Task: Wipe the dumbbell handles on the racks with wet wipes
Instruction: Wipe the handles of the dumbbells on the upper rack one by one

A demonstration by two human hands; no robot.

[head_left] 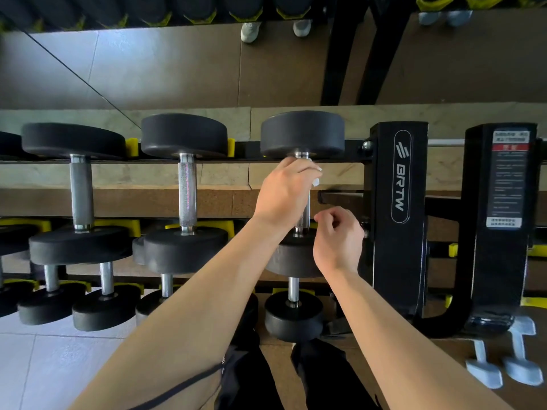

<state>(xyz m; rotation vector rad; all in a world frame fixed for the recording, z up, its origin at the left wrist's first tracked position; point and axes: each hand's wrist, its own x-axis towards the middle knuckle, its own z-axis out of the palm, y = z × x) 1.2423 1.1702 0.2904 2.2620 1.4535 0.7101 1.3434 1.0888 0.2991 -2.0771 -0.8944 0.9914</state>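
Observation:
Three black dumbbells with steel handles lie across the top rack rails. My left hand (285,190) grips the upper handle (305,217) of the rightmost dumbbell (302,133), and a bit of white wet wipe (316,181) shows at its fingers. My right hand (337,241) hovers just right of that handle's near end with loosely curled fingers, holding nothing. The middle dumbbell's handle (187,193) and the left dumbbell's handle (80,190) stand bare.
A black rack upright (399,184) marked BRTW stands right of my hands, with a second labelled upright (503,184) beyond. Smaller dumbbells (293,315) fill the lower tier. Pale blue small dumbbells (503,365) lie on the floor at right. A mirror behind reflects shoes.

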